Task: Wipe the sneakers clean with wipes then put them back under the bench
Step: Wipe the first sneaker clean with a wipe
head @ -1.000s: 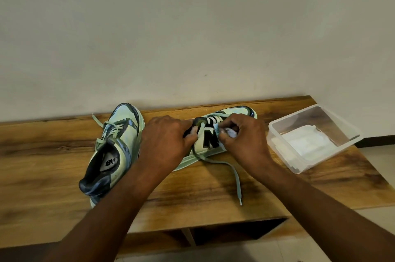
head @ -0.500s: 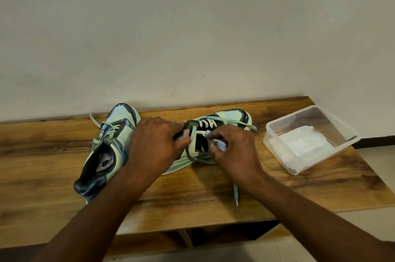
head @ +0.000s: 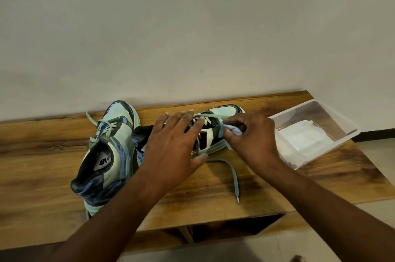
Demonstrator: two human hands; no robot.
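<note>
Two mint-green and dark blue sneakers lie on the wooden bench [head: 213, 193]. The left sneaker [head: 106, 154] stands upright with its opening toward me. The right sneaker [head: 220, 125] lies tipped on its side, its black N logo facing me. My left hand [head: 173, 148] rests over its middle with fingers spread, holding it down. My right hand [head: 252, 139] pinches a crumpled white wipe [head: 236, 130] against the sneaker's side near the toe. A loose lace [head: 234, 178] trails across the bench toward me.
A clear plastic box [head: 342, 118] with white wipes [head: 303, 137] inside sits at the bench's right end. A pale wall rises right behind the bench. Under the bench top, a dark open compartment [head: 230, 229] shows. Tiled floor lies to the right.
My left hand has opened from a closed grip on the right sneaker's collar to a flat spread hold. My right hand with the wipe has moved right, toward the toe.
</note>
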